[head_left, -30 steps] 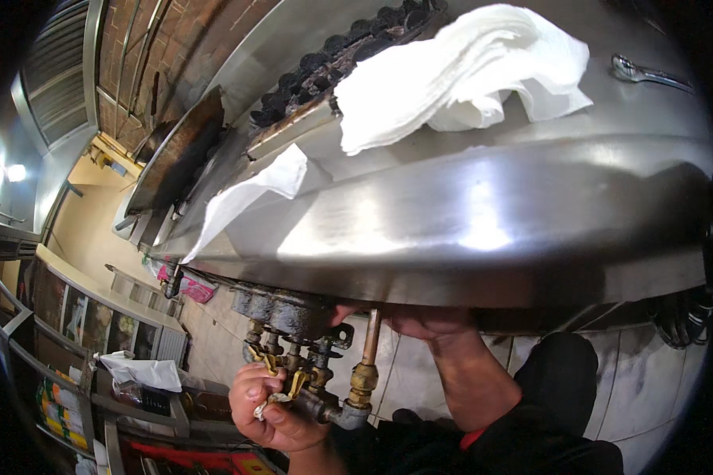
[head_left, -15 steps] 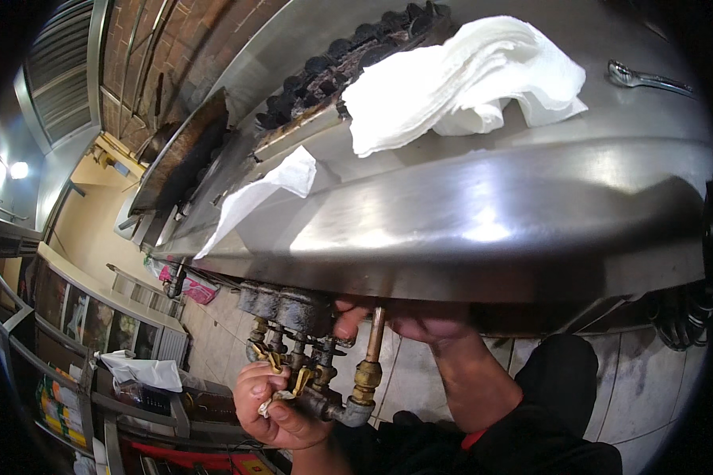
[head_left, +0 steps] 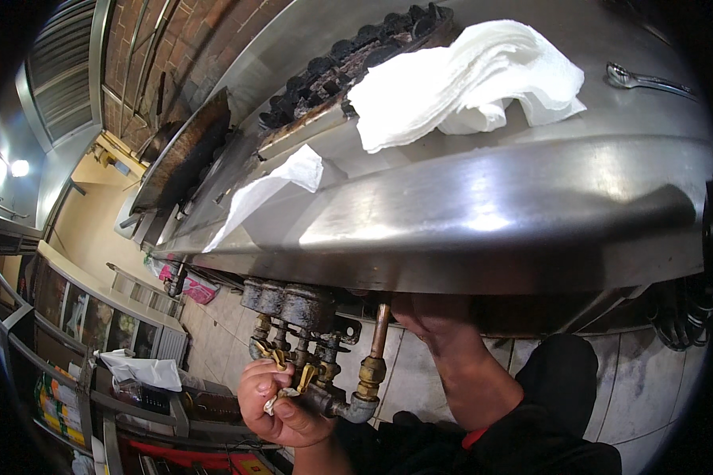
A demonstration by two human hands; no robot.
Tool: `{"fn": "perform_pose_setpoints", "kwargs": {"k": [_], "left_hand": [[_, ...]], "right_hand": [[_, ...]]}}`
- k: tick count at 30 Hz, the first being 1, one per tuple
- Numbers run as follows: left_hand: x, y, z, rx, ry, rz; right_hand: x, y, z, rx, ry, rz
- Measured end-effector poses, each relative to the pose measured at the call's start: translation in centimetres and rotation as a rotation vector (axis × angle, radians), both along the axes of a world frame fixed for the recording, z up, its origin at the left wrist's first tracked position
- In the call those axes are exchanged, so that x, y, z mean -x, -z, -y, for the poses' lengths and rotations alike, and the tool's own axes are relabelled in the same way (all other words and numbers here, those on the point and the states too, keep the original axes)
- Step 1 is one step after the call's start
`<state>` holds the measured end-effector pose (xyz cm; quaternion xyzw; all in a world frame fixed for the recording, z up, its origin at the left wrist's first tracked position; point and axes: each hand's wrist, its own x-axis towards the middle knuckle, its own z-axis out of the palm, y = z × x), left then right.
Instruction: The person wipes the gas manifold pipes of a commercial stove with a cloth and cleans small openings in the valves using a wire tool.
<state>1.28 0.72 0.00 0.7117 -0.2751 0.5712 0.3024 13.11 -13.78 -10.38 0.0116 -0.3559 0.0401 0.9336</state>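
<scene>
In the head view, the left hand pinches one white scrap beside two yellow valve levers. One upright pipe stands between the hands; the right hand is under the steel edge, fingers hidden, grip impossible to tell. Above them: one paper pile, one loose sheet.

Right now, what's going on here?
A person is at a steel counter. The left hand grips a whitish bit by the brass levers below the edge; I can't tell what it is. The right hand reaches underneath beside a pipe, fingers mostly hidden. White towels lie on top.
</scene>
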Motion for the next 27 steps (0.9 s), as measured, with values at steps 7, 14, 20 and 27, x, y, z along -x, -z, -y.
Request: {"fn": "perform_pose_setpoints", "kwargs": {"k": [7, 14, 20, 27], "left_hand": [[-0.1, 0.3, -0.1, 0.021, -0.008, 0.002], [0.0, 0.2, 0.0, 0.013, -0.035, 0.009], [0.0, 0.2, 0.0, 0.017, -0.031, 0.004], [0.1, 0.3, 0.0, 0.01, -0.036, -0.002]], "right_hand": [[2.8, -3.3, -1.8, 0.044, 0.049, -0.539], [3.0, -4.8, -1.2, -0.03, 0.145, -0.391], [3.4, -4.7, -1.1, -0.087, 0.095, -0.4], [2.6, -4.0, -0.3, -0.008, 0.129, -0.148]]}}
